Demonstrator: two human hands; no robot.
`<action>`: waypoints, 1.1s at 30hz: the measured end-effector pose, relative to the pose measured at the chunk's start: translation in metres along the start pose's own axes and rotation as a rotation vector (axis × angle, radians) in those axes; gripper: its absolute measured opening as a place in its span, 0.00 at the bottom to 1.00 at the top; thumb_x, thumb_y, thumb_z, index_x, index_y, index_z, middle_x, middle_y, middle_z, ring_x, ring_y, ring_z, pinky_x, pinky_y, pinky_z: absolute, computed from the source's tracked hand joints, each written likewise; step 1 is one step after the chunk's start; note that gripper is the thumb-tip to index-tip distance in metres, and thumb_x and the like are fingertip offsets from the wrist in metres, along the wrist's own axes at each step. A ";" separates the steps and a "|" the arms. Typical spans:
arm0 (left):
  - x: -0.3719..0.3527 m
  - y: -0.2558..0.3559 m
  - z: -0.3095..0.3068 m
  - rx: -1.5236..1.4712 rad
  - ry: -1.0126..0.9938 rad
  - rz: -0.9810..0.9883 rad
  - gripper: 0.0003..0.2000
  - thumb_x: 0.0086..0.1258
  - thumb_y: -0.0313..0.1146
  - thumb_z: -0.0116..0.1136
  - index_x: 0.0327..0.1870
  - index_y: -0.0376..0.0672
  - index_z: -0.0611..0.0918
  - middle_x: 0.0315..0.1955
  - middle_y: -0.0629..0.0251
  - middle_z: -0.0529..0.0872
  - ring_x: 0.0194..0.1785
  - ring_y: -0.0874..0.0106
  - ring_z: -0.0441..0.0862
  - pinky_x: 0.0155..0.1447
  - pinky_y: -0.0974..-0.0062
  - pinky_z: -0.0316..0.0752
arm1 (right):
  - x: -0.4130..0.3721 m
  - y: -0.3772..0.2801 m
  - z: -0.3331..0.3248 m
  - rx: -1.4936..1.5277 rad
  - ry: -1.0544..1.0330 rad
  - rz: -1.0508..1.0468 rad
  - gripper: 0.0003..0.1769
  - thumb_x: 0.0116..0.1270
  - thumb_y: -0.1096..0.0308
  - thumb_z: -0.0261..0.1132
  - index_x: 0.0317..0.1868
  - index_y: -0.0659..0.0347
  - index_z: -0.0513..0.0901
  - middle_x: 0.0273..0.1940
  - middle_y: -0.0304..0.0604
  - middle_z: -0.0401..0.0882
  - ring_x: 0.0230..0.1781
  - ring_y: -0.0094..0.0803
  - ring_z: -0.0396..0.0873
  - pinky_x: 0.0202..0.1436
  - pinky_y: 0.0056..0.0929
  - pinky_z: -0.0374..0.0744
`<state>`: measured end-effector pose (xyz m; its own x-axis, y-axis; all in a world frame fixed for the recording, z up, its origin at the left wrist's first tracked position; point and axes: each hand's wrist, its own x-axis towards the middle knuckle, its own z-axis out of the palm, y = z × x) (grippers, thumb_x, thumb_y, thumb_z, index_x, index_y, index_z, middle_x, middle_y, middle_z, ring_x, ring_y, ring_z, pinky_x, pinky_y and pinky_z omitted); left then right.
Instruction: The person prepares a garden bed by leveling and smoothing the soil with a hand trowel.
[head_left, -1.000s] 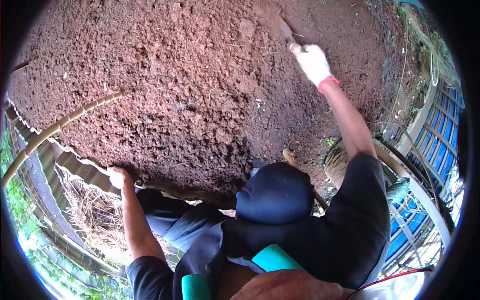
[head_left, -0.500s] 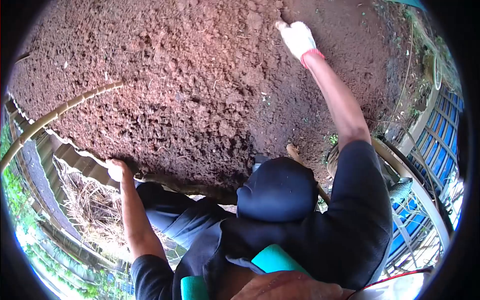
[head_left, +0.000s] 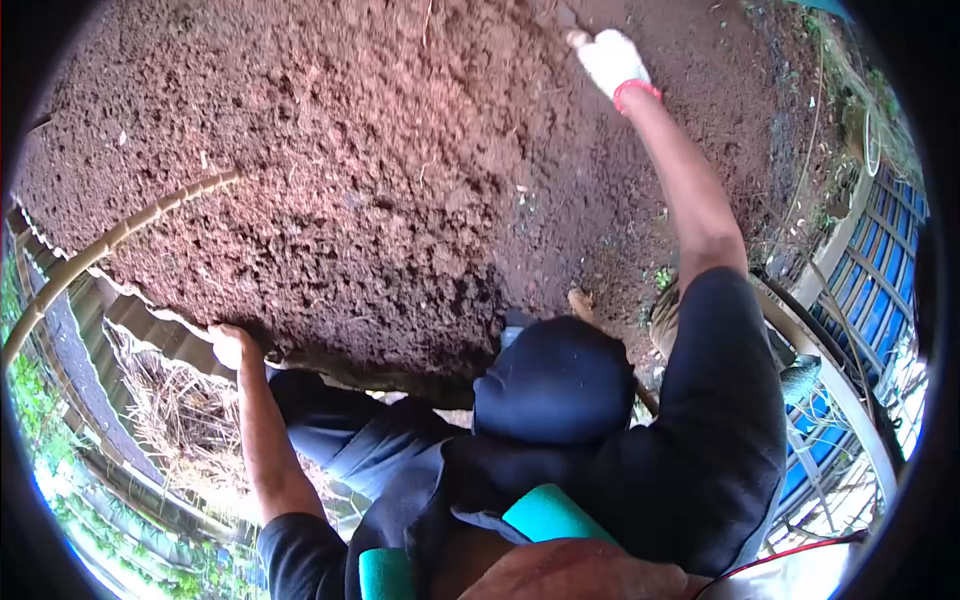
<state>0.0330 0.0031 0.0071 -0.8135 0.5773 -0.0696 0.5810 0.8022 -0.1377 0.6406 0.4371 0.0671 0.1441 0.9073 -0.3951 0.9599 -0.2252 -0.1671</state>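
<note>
My right hand, in a white glove with a red cuff, reaches far forward over the brown soil. Its fingers are closed around something small and tan, beside a grey, blade-like piece on the soil; whether the two are one tool I cannot make out. On the left, my left hand is closed over the wavy edge of a corrugated sheet that borders the soil. Part of its fingers is hidden.
A curved bamboo strip arches over the left edge. Dry straw lies outside the sheet. My dark-clothed knee is against the soil's near side. Blue slatted panels and a curved frame stand at the right.
My right hand has moved slightly right and up in the view, and the grey piece beside it now shows more clearly. My left hand stays at the sheet's edge.
</note>
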 end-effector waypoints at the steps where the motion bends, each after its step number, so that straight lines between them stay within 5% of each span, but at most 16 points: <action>1: 0.002 0.011 -0.004 -0.019 -0.038 -0.077 0.21 0.76 0.42 0.34 0.51 0.38 0.78 0.42 0.40 0.84 0.44 0.42 0.82 0.48 0.51 0.76 | -0.011 -0.009 -0.009 0.036 -0.033 -0.009 0.34 0.65 0.39 0.54 0.45 0.67 0.84 0.46 0.63 0.81 0.51 0.57 0.79 0.56 0.46 0.76; 3: 0.004 0.014 -0.005 0.016 -0.048 -0.101 0.21 0.76 0.41 0.34 0.52 0.37 0.77 0.41 0.40 0.84 0.44 0.42 0.81 0.48 0.50 0.76 | -0.047 -0.014 -0.029 0.000 -0.001 -0.193 0.34 0.66 0.39 0.54 0.44 0.66 0.84 0.46 0.62 0.82 0.50 0.57 0.80 0.55 0.46 0.76; 4: 0.003 0.012 -0.003 -0.001 -0.038 -0.087 0.21 0.76 0.42 0.34 0.52 0.37 0.77 0.41 0.40 0.84 0.44 0.41 0.81 0.48 0.50 0.76 | -0.062 -0.010 -0.027 -0.087 0.179 -0.284 0.32 0.67 0.39 0.53 0.44 0.65 0.84 0.45 0.62 0.81 0.49 0.57 0.80 0.55 0.47 0.76; 7: 0.002 0.003 0.003 -0.064 -0.004 -0.035 0.22 0.76 0.43 0.34 0.54 0.38 0.77 0.42 0.41 0.84 0.44 0.41 0.81 0.48 0.49 0.76 | -0.092 0.004 -0.064 -0.134 -0.030 -0.112 0.33 0.68 0.40 0.53 0.44 0.66 0.83 0.45 0.63 0.81 0.49 0.57 0.79 0.56 0.48 0.76; 10: 0.003 -0.012 0.013 -0.097 0.057 -0.026 0.23 0.75 0.44 0.34 0.55 0.37 0.77 0.43 0.41 0.84 0.45 0.42 0.82 0.49 0.51 0.76 | -0.082 0.043 -0.044 -0.250 -0.019 -0.053 0.33 0.68 0.40 0.53 0.44 0.68 0.83 0.46 0.63 0.81 0.51 0.57 0.79 0.57 0.48 0.75; 17: 0.004 0.012 0.000 -0.072 -0.020 -0.077 0.23 0.75 0.45 0.34 0.54 0.36 0.78 0.43 0.39 0.84 0.45 0.42 0.81 0.49 0.50 0.76 | -0.056 0.026 -0.020 -0.027 -0.100 0.103 0.32 0.67 0.41 0.55 0.47 0.66 0.83 0.48 0.62 0.80 0.53 0.57 0.77 0.58 0.45 0.75; 22: 0.007 -0.019 0.017 -0.069 0.080 0.056 0.23 0.75 0.44 0.35 0.52 0.35 0.79 0.41 0.40 0.84 0.42 0.42 0.82 0.46 0.52 0.77 | -0.103 0.041 -0.021 -0.229 0.021 -0.251 0.34 0.67 0.39 0.54 0.50 0.65 0.82 0.50 0.62 0.80 0.55 0.56 0.76 0.61 0.45 0.73; 25: 0.000 -0.007 0.005 -0.065 0.069 0.015 0.20 0.75 0.41 0.37 0.50 0.36 0.80 0.38 0.42 0.85 0.39 0.43 0.83 0.43 0.52 0.78 | -0.120 0.022 -0.043 -0.130 -0.106 -0.153 0.35 0.67 0.39 0.54 0.51 0.66 0.82 0.50 0.63 0.79 0.56 0.57 0.75 0.62 0.45 0.71; 29: 0.001 0.004 -0.003 -0.011 0.044 0.002 0.20 0.75 0.41 0.37 0.50 0.36 0.80 0.37 0.42 0.85 0.39 0.43 0.83 0.42 0.52 0.78 | -0.104 0.044 -0.020 0.073 -0.005 -0.148 0.36 0.69 0.39 0.52 0.50 0.69 0.82 0.51 0.65 0.78 0.56 0.58 0.74 0.62 0.47 0.71; 33: 0.009 -0.016 0.019 -0.058 0.153 0.081 0.21 0.75 0.42 0.37 0.50 0.36 0.80 0.37 0.43 0.85 0.37 0.45 0.84 0.41 0.54 0.79 | -0.092 0.054 -0.036 -0.033 -0.055 0.040 0.37 0.69 0.39 0.51 0.48 0.71 0.82 0.51 0.65 0.79 0.56 0.56 0.76 0.62 0.47 0.71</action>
<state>0.0163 -0.0077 -0.0100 -0.7535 0.6533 0.0731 0.6485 0.7570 -0.0804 0.6875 0.3546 0.1266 0.1695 0.8769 -0.4497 0.9612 -0.2479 -0.1211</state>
